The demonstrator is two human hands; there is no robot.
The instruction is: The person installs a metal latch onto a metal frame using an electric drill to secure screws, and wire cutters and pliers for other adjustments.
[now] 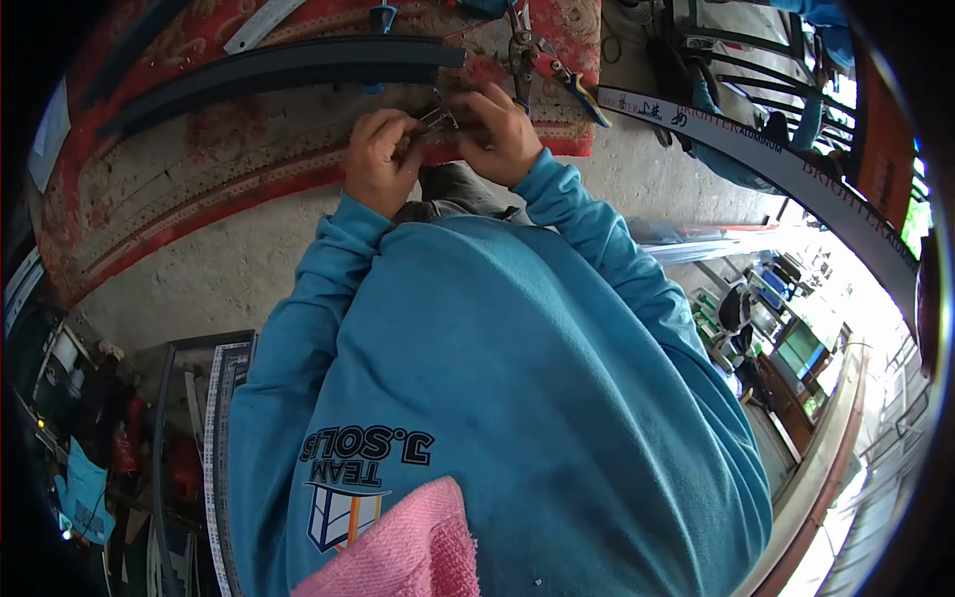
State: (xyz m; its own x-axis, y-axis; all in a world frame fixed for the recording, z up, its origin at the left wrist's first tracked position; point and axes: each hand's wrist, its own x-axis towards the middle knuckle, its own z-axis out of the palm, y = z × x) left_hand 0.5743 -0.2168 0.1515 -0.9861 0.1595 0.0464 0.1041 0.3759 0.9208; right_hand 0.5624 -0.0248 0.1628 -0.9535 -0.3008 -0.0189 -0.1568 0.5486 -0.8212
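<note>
My left hand point(382, 157) and my right hand point(494, 129) meet above the near edge of a patterned red carpet. Between them is a small, thin silvery metal piece point(436, 117), its exact kind too small to make out. The left fingers are closed on its left end. The right thumb and fingers pinch around its right side, partly hidden by the hand. Just beyond my hands lies a long dark metal profile point(288, 72). A blue-handled tool point(382, 18) shows behind the profile. Pliers with blue and yellow grips point(585, 98) lie to the right of my right hand.
The worn red carpet point(139, 214) covers the work surface. A long strip printed with "BRIGHTER ALUMINUM" point(736, 132) stretches off to the right. A metal ruler-like strip point(261, 25) lies at the far left. Another person's blue sleeve point(811, 119) shows at the upper right.
</note>
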